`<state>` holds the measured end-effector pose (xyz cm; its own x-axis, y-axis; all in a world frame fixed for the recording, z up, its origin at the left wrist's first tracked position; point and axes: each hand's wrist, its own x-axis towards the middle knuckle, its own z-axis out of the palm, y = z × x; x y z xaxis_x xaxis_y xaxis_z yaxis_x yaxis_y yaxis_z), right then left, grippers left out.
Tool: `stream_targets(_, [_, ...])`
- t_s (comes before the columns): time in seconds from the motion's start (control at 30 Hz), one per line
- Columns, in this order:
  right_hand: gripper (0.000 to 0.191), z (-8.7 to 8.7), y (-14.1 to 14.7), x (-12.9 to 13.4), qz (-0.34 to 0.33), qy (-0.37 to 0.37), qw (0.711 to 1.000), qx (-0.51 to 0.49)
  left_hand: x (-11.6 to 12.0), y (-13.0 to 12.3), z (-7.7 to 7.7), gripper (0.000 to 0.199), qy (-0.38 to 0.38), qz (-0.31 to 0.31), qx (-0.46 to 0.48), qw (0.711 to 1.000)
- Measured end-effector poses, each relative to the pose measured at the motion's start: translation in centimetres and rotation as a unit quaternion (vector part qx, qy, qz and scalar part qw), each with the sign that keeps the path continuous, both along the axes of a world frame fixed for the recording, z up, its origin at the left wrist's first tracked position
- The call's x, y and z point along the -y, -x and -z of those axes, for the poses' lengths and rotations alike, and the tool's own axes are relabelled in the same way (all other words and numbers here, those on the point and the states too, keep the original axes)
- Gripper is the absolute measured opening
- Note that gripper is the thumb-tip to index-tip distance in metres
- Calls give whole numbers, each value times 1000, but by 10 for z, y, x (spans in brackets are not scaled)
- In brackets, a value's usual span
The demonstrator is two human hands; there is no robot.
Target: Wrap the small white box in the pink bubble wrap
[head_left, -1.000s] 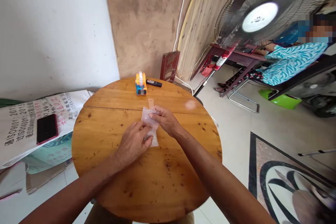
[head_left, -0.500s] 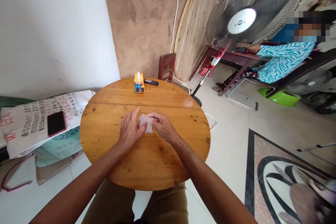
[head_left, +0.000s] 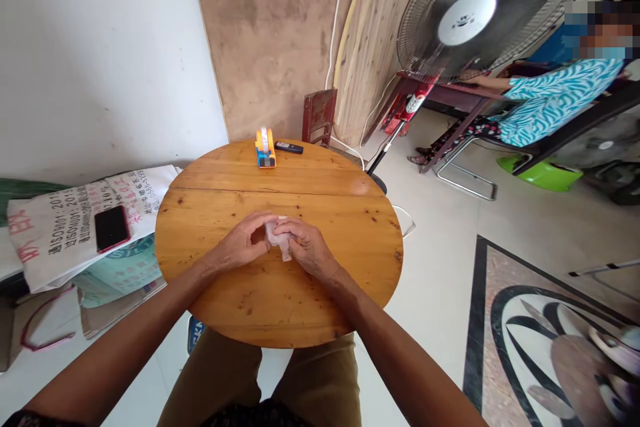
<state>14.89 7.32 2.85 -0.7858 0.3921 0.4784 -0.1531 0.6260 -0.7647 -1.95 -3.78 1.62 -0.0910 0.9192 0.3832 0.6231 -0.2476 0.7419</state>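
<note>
hands: left hand [head_left: 240,245] and right hand [head_left: 306,248] both pinched on the small bubble-wrap packet [head_left: 278,235] | packet between the fingertips, mid bench [head_left: 210,293], equally close to both | long axis unclear | far edge: tape dispenser [head_left: 265,147]

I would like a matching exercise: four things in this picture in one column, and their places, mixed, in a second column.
Things:
1. tape dispenser
2. red phone
3. plastic wrap
4. fan

Places:
A. on the printed white sack, left of the table
B. between the left hand and the right hand
C. at the far edge of the round table, beside a small black device
D. standing on the floor, right of the table

Pairs: 1-C, 2-A, 3-B, 4-D
</note>
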Motion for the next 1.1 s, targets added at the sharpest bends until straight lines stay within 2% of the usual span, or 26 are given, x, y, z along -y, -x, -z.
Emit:
stream_targets(0.07, [25, 5, -1, 1, -14, -15, 1000, -16, 5, 2, 0, 63, 19, -3, -54, 998])
stream_targets(0.13, [25, 10, -3, 2, -10, -25, 999, -19, 4, 1, 4, 66, 25, -22, -85, 996])
stream_targets(0.33, [26, 15, -5, 1, 1, -42, 999, -9, -14, -8, 15, 41, -40, -36, -45, 998])
stream_targets(0.43, [20, 7, -1, -9, -3, 20, 1000, -18, -20, -10, 7, 36, -27, -61, 9, 998])
stream_targets(0.53, [21, -5, 8, -25, -1, 151, 988, 33, -27, -10, -9, 30, 62, -99, 96, 989])
stream_targets(0.63, [33, -13, 22, -38, 10, 272, 958, 95, -38, -9, -22, 29, 204, -102, 235, 945])
stream_targets(0.73, [39, -14, 32, -42, 34, 335, 937, 90, -45, -7, -24, 28, 246, -115, 313, 910])
stream_targets(0.83, [43, -12, 31, -41, 11, 368, 927, 66, -46, -6, -20, 25, 234, -124, 333, 905])
stream_targets(0.97, [74, -8, 21, -42, -88, 356, 925, 95, -43, -5, -19, 27, 239, -121, 346, 899])
stream_targets(1.1, [88, 0, 18, -43, -70, 328, 937, 100, -40, -3, -24, 31, 249, -123, 284, 918])
